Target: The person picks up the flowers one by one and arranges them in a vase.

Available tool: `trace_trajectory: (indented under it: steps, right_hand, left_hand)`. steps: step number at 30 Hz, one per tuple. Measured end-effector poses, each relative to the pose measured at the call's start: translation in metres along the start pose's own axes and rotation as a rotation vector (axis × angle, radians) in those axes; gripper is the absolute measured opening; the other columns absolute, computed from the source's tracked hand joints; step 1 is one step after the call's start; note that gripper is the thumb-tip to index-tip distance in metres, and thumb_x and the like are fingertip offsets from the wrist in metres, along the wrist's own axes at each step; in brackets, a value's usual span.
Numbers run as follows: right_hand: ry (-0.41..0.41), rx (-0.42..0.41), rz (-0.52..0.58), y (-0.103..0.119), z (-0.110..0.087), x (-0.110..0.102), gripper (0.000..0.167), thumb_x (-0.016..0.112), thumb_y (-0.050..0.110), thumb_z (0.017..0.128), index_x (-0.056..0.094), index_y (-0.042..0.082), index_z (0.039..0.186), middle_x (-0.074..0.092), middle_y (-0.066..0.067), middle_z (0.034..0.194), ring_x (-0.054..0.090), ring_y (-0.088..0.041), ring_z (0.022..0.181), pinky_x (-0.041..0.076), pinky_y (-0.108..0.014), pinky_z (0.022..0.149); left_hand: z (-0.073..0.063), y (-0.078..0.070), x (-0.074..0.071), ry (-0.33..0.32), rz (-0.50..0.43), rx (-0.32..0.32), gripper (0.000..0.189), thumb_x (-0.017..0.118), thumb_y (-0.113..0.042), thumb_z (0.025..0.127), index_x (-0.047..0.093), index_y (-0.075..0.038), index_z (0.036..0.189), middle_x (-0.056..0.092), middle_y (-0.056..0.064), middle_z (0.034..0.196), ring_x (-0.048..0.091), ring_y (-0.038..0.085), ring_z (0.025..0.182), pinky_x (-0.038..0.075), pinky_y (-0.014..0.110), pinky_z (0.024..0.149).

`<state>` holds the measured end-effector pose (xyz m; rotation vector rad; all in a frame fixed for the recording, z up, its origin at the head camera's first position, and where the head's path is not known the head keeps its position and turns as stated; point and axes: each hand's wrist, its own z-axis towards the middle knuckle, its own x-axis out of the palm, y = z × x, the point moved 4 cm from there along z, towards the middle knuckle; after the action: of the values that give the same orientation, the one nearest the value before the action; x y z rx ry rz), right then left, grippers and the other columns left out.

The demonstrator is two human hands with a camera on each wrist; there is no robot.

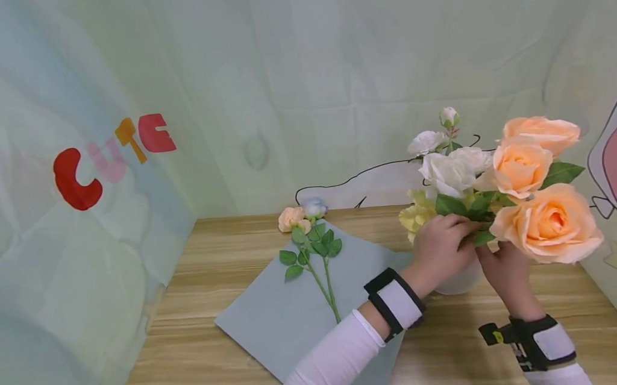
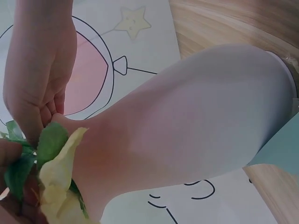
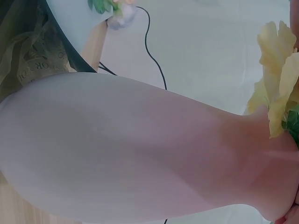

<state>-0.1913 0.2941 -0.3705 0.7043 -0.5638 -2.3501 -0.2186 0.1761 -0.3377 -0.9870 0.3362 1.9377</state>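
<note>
1. The pale, narrow-necked vase (image 1: 459,280) is standing on the wood-grain counter (image 1: 185,347), to the right of the blue-grey sheet (image 1: 275,322).
2. Peach roses (image 1: 556,224) are leaning out of the bouquet on the right, white roses (image 1: 451,172) are rising at the back, and a yellow flower (image 1: 418,214) is hanging at the left, beside the vase's mouth.
3. The left hand (image 1: 445,245) is reaching in over the vase's mouth, its fingers bending in among the green leaves (image 1: 451,205); whether its grip is clamping a stem I cannot tell.
4. The right hand (image 1: 507,261) is working at the mouth from the other side, just below the peach roses, its fingers bending inward; leaves are hiding the tips, so I cannot tell whether this grip is closing on anything.
5. A small peach rose (image 1: 291,219) and a pale-blue rose (image 1: 315,208) are lying side by side, their stems crossing the sheet.
6. A backdrop reading "CUTE" (image 1: 113,162) is hanging around the counter.
</note>
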Motion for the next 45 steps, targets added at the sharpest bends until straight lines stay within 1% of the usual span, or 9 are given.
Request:
trace_trajectory:
  steps: [3, 7, 11, 16, 23, 29, 34, 38, 45]
  right_hand:
    - [0.006, -0.004, -0.002, 0.000, 0.000, 0.000, 0.031, 0.057, -0.009, 0.074, 0.057, -0.007, 0.106, 0.053, -0.026, 0.107, 0.042, -0.007, 0.112, 0.028, -0.012, 0.091]
    - [-0.001, 0.008, 0.009, 0.001, 0.000, 0.000, 0.029, 0.055, -0.008, 0.075, 0.057, -0.008, 0.104, 0.055, -0.025, 0.105, 0.042, 0.001, 0.108, 0.029, -0.009, 0.087]
    - [-0.005, 0.024, 0.021, 0.001, 0.000, 0.000, 0.031, 0.054, -0.008, 0.075, 0.057, -0.006, 0.105, 0.056, -0.024, 0.105, 0.041, 0.008, 0.105, 0.029, -0.007, 0.084]
    - [-0.011, 0.041, 0.023, 0.002, 0.000, 0.000, 0.026, 0.053, -0.008, 0.075, 0.058, -0.007, 0.100, 0.058, -0.022, 0.101, 0.041, 0.008, 0.101, 0.029, -0.009, 0.082]
    - [-0.009, 0.037, 0.033, 0.002, -0.001, 0.000, 0.024, 0.052, -0.008, 0.075, 0.059, -0.006, 0.099, 0.057, -0.020, 0.100, 0.042, 0.007, 0.096, 0.029, -0.010, 0.079]
    - [0.007, 0.046, 0.040, -0.001, -0.001, 0.002, 0.024, 0.051, -0.006, 0.077, 0.059, -0.005, 0.100, 0.056, -0.019, 0.100, 0.042, 0.004, 0.099, 0.030, -0.011, 0.081]
    - [-0.005, 0.039, 0.040, -0.002, -0.001, 0.002, 0.023, 0.052, -0.006, 0.076, 0.059, -0.005, 0.098, 0.056, -0.019, 0.098, 0.042, 0.004, 0.099, 0.030, -0.011, 0.082]
    - [-0.008, 0.037, 0.040, -0.002, -0.001, 0.002, 0.024, 0.053, -0.008, 0.076, 0.060, -0.005, 0.099, 0.057, -0.019, 0.100, 0.042, 0.005, 0.101, 0.030, -0.010, 0.084]
    - [-0.001, 0.036, 0.045, -0.001, -0.001, 0.002, 0.024, 0.053, -0.009, 0.075, 0.059, -0.005, 0.098, 0.057, -0.019, 0.101, 0.041, 0.006, 0.102, 0.029, -0.009, 0.084]
  left_hand:
    - [-0.003, 0.001, -0.001, -0.061, -0.044, 0.032, 0.020, 0.058, -0.020, 0.082, 0.068, -0.022, 0.099, 0.065, -0.011, 0.094, 0.058, 0.002, 0.083, 0.041, 0.011, 0.075]
    - [-0.008, 0.004, -0.006, -0.170, -0.097, 0.074, 0.015, 0.058, -0.017, 0.081, 0.070, -0.019, 0.090, 0.066, -0.008, 0.086, 0.059, 0.004, 0.080, 0.042, 0.012, 0.074]
    - [-0.015, 0.010, -0.011, -0.260, -0.115, 0.086, 0.013, 0.059, -0.014, 0.079, 0.071, -0.017, 0.082, 0.067, -0.008, 0.080, 0.059, 0.003, 0.076, 0.041, 0.011, 0.073]
    - [-0.024, 0.022, -0.012, -0.298, -0.147, 0.059, 0.013, 0.059, -0.011, 0.077, 0.071, -0.015, 0.081, 0.066, -0.007, 0.078, 0.057, 0.004, 0.073, 0.041, 0.010, 0.071]
    - [-0.042, 0.044, -0.005, -0.272, -0.157, -0.007, 0.011, 0.060, -0.013, 0.079, 0.070, -0.015, 0.084, 0.066, -0.006, 0.081, 0.058, 0.004, 0.077, 0.042, 0.010, 0.072]
    - [-0.065, 0.070, 0.006, -0.256, -0.175, -0.131, 0.012, 0.058, -0.011, 0.079, 0.069, -0.015, 0.083, 0.066, -0.005, 0.082, 0.059, 0.006, 0.078, 0.045, 0.013, 0.068]
    - [-0.087, 0.095, 0.019, -0.211, -0.158, -0.241, 0.013, 0.058, -0.010, 0.078, 0.069, -0.014, 0.083, 0.066, -0.004, 0.082, 0.060, 0.008, 0.077, 0.046, 0.018, 0.067]
    - [-0.102, 0.112, 0.026, -0.152, -0.137, -0.333, 0.014, 0.057, -0.012, 0.080, 0.070, -0.014, 0.085, 0.066, -0.002, 0.085, 0.061, 0.010, 0.078, 0.047, 0.019, 0.066]
    - [-0.126, 0.148, 0.042, 0.035, -0.010, -0.588, 0.015, 0.056, -0.017, 0.081, 0.068, -0.017, 0.090, 0.065, -0.004, 0.086, 0.061, 0.010, 0.078, 0.047, 0.022, 0.063]
